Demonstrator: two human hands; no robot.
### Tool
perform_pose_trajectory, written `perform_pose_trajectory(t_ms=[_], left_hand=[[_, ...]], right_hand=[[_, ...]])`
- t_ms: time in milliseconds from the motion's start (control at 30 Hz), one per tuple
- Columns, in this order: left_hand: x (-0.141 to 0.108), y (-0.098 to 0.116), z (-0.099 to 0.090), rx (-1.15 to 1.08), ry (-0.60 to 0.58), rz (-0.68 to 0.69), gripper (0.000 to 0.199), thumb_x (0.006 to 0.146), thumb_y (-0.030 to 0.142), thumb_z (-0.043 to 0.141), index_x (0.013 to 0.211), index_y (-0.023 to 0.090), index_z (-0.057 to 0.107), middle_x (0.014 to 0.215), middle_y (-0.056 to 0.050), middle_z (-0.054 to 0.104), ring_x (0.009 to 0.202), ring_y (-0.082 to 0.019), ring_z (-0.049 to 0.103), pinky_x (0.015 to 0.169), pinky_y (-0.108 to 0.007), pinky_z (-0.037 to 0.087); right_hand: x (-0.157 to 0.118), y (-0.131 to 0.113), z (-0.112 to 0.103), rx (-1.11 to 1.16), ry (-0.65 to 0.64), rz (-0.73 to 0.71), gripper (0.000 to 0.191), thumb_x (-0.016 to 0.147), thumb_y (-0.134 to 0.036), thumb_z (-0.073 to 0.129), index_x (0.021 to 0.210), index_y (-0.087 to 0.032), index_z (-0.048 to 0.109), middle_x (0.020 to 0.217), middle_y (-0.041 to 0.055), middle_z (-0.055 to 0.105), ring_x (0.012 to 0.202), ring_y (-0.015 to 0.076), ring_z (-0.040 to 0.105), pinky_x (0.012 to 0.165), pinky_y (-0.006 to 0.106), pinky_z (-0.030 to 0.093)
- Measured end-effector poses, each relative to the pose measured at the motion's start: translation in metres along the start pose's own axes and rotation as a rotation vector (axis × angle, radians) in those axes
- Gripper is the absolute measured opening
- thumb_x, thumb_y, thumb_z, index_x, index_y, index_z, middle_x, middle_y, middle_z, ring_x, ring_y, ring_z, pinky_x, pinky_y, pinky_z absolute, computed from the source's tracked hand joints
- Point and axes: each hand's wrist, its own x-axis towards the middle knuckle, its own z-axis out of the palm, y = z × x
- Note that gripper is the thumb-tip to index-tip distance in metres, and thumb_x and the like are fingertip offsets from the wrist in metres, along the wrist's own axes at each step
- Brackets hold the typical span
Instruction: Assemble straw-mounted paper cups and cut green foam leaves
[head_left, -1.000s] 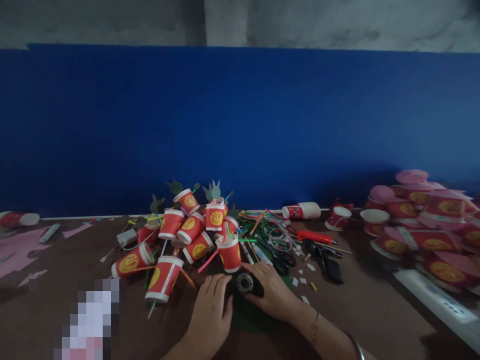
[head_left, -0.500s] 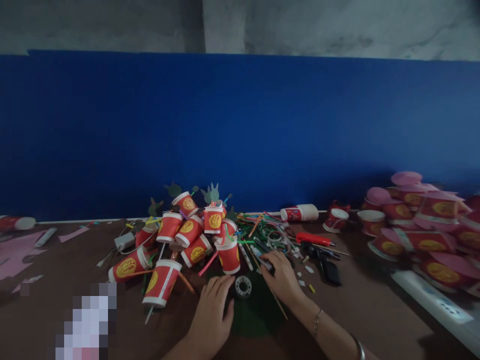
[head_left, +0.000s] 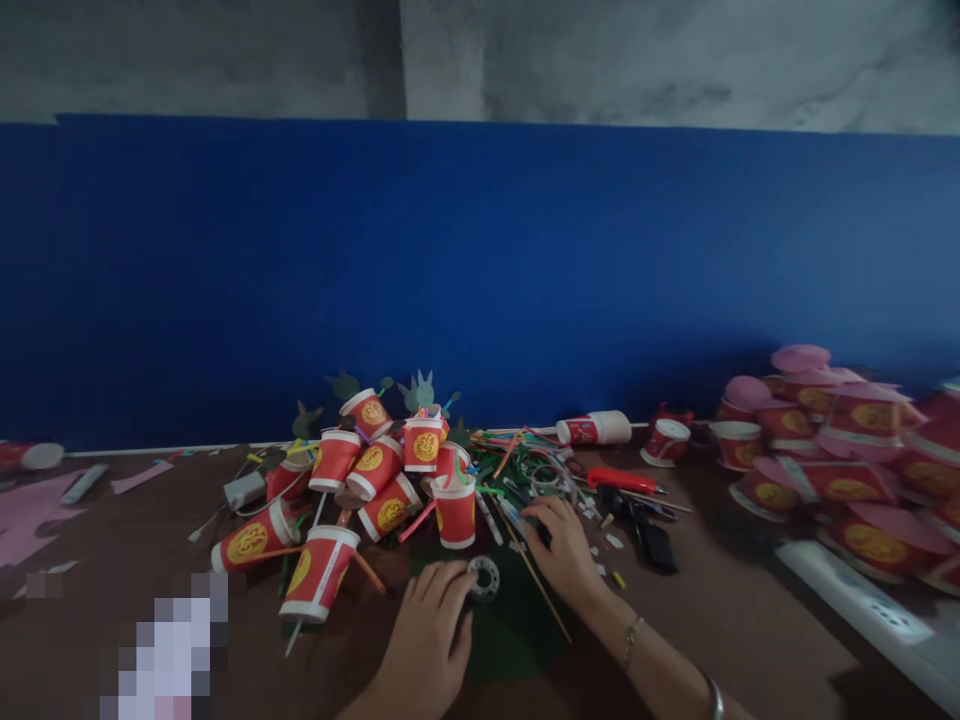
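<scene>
My left hand (head_left: 433, 622) rests low over the brown table, fingers stretched together and thumb apart. Its fingertips reach the edge of a roll of tape (head_left: 484, 580), which lies flat on a dark green sheet (head_left: 502, 640). To the right, my right hand (head_left: 564, 552) is over the near side of a loose heap of sticks, straws and pens, its fingers bent and spread from the thumb. Just beyond its fingertips lies a whitish-blue pen-like piece (head_left: 511, 514). A thin wooden stick (head_left: 546, 598) runs between my hands. Red paper cups (head_left: 455, 515) are piled beyond my left hand.
Pink-topped red cups (head_left: 847, 485) are stacked at the right, behind a white power strip (head_left: 855, 590). A red-handled tool (head_left: 622, 480) and a black object (head_left: 658, 548) lie right of the heap. Pink paper (head_left: 34, 515) is at the left. A blue panel (head_left: 480, 270) stands behind.
My left hand's fingertips have come onto the edge of the tape roll. My right hand has drawn back slightly from the small whitish piece at its fingers. The view has shifted a little.
</scene>
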Motion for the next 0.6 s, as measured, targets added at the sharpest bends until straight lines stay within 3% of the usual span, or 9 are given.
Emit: perform_pose_trajectory(t_ms=[100, 200, 333, 467, 600], left_hand=[[0.006, 0.009, 0.000, 0.033, -0.066, 0.044, 0.049, 0.076, 0.009, 0.045, 0.124, 0.022, 0.044, 0.126, -0.008, 0.051, 0.113, -0.025, 0.046, 0.092, -0.044, 0.042], [0.014, 0.015, 0.006, 0.037, -0.087, 0.024, 0.050, 0.077, 0.013, 0.048, 0.126, 0.019, 0.042, 0.129, -0.011, 0.048, 0.116, -0.026, 0.044, 0.095, -0.044, 0.040], [0.020, 0.012, 0.020, 0.036, -0.069, -0.029, 0.047, 0.079, 0.019, 0.048, 0.125, 0.017, 0.042, 0.127, -0.013, 0.049, 0.116, -0.027, 0.044, 0.095, -0.046, 0.039], [0.018, 0.007, 0.027, 0.030, -0.067, -0.054, 0.046, 0.078, 0.019, 0.048, 0.123, 0.017, 0.045, 0.125, -0.012, 0.051, 0.115, -0.028, 0.045, 0.095, -0.047, 0.038], [0.019, 0.009, 0.023, -0.005, -0.123, -0.133, 0.049, 0.074, 0.018, 0.049, 0.123, 0.017, 0.046, 0.125, -0.012, 0.051, 0.113, -0.028, 0.046, 0.095, -0.045, 0.037]], right_hand=[[0.007, 0.004, -0.003, 0.033, 0.019, 0.019, 0.018, 0.076, -0.014, 0.046, 0.083, -0.017, 0.062, 0.087, 0.0087, 0.062, 0.087, 0.0235, 0.055, 0.079, 0.037, 0.042], [0.022, 0.015, -0.016, 0.086, 0.023, 0.136, 0.021, 0.076, -0.018, 0.043, 0.086, -0.016, 0.062, 0.086, 0.0090, 0.065, 0.083, 0.0224, 0.059, 0.075, 0.034, 0.045], [0.044, 0.021, -0.038, 0.033, -0.112, 0.308, 0.021, 0.075, -0.021, 0.045, 0.084, -0.017, 0.064, 0.077, 0.0062, 0.068, 0.070, 0.0204, 0.061, 0.065, 0.029, 0.044], [0.050, -0.005, -0.037, 0.020, -0.294, 0.253, 0.022, 0.074, -0.019, 0.047, 0.082, -0.018, 0.067, 0.075, 0.0044, 0.070, 0.069, 0.0178, 0.062, 0.063, 0.024, 0.042], [0.043, -0.040, -0.008, -0.173, -0.449, 0.094, 0.020, 0.076, -0.018, 0.048, 0.082, -0.020, 0.067, 0.083, 0.0045, 0.070, 0.081, 0.0185, 0.061, 0.069, 0.023, 0.040]])
